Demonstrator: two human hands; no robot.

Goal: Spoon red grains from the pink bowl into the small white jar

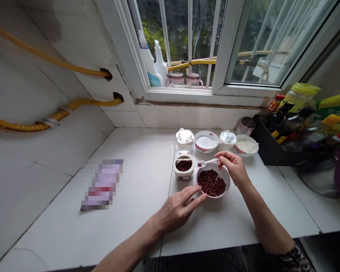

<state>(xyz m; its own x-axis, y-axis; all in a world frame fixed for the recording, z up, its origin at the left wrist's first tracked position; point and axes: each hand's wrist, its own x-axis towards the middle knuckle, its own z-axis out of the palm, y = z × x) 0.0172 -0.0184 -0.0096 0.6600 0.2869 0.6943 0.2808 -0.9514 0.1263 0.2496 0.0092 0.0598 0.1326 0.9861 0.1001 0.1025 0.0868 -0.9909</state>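
Note:
A small white spoon is pinched in my right hand. Its scoop, with a few dark reddish bits in it, is held over the far edge of a white bowl. Dark red-brown peppercorn-like spices fill much of that bowl. My left hand has its fingers stretched out, with the tips touching the bowl's near left rim. Just left of the bowl stands a white seasoning jar, its clear lid raised and similar dark spices inside.
Behind are a bowl of white powder, a lidded jar and a bowl of pale contents. A black bin of bottles stands right. On the left of the counter lies a blurred purple packet. Spray bottles stand by the window.

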